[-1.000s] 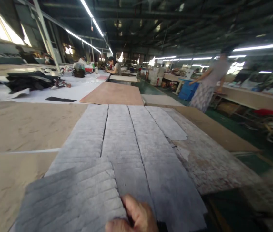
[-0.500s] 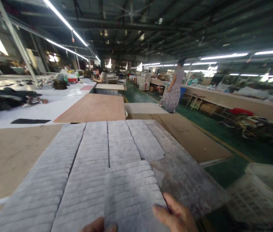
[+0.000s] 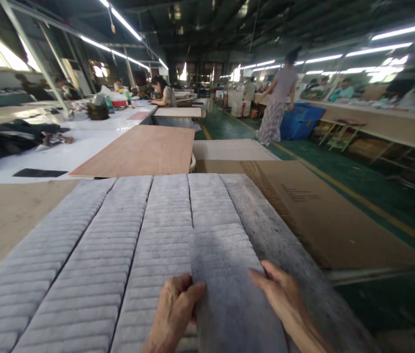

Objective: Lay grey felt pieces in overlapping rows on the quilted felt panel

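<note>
Both of my hands grip a stack of grey felt-like sheets [image 3: 231, 304] by its opposite long edges. My left hand [image 3: 176, 306] is closed on the left edge, thumb on top. On the right edge, my right hand [image 3: 284, 296] pinches with thumb above and fingers at the side. Beyond the held sheets, more overlapping grey sheets [image 3: 211, 196] continue the same row. To the left run several long rows of overlapping grey sheets [image 3: 82, 264], parted by dark gaps. They lie on a mottled grey board [image 3: 266, 215].
Flat brown cardboard [image 3: 314, 211] lies to the right, past the board's edge. A plywood sheet [image 3: 141, 152] sits ahead on a white table [image 3: 82, 139]. One person [image 3: 275, 100] stands in the aisle by a blue bin [image 3: 299, 122]; another [image 3: 165, 95] sits at the tables.
My view has turned right and down. More of my left hand now shows. The grey sheets beyond my hands now fill the row more evenly. The standing person has moved in stride.
</note>
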### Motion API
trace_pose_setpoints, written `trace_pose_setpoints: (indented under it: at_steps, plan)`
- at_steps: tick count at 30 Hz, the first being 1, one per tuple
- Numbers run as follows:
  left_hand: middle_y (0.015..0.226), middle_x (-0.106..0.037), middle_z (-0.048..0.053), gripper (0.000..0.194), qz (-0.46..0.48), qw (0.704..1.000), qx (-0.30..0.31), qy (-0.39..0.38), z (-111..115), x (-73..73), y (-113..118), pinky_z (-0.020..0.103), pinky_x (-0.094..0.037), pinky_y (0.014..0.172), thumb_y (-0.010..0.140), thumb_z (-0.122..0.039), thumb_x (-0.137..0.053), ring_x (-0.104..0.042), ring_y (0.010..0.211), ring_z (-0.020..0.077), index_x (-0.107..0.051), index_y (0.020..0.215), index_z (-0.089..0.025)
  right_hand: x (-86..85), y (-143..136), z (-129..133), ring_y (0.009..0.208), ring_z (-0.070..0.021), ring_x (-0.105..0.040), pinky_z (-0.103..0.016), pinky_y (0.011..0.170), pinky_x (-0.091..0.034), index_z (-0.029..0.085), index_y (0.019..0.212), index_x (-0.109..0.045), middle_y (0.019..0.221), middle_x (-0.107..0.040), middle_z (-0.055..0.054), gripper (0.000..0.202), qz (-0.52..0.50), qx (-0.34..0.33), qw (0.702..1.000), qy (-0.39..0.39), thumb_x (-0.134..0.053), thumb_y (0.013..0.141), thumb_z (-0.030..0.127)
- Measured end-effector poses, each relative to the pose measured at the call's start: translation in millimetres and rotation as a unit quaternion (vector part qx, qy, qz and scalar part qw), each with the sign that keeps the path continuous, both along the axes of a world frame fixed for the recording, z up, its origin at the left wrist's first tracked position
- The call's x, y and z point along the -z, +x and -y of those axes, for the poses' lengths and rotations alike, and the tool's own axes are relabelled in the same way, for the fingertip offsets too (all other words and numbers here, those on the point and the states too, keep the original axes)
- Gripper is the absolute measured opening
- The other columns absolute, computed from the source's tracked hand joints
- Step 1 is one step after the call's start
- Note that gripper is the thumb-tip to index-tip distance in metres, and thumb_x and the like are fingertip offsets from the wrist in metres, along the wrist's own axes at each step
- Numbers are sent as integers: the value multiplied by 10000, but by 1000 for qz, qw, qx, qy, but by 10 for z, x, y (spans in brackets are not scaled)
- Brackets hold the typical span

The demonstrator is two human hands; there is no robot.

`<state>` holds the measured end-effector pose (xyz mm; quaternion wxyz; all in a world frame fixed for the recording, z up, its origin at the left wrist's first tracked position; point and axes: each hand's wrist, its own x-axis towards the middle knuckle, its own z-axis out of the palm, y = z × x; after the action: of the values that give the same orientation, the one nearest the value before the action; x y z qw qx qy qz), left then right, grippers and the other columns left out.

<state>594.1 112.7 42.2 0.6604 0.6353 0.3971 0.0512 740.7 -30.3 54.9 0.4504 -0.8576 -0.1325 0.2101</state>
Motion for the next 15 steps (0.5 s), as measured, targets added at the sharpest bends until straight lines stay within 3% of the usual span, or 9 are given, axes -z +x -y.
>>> trace_pose_setpoints:
  at_steps: [7,15]
  plan:
    - [439,-319,-35,258,-85,988,17,128,-204,95,331,217,-316,407,663,-361,-440,-451,454,147,-388,474,-193,152,294,-153,549,-173,-493,-247,525,-307,207,651,-547,509,-507,17,283,68,-16,989,-134,-464,663,478]
    - [469,-356,-30,284,-186,953,42,234,-157,10,426,238,-247,487,761,-290,-449,-456,503,144,-401,499,-191,229,339,-109,545,-172,-510,-246,535,-341,226,699,-557,528,-512,14,327,81,-21,981,-178,-425,697,525]
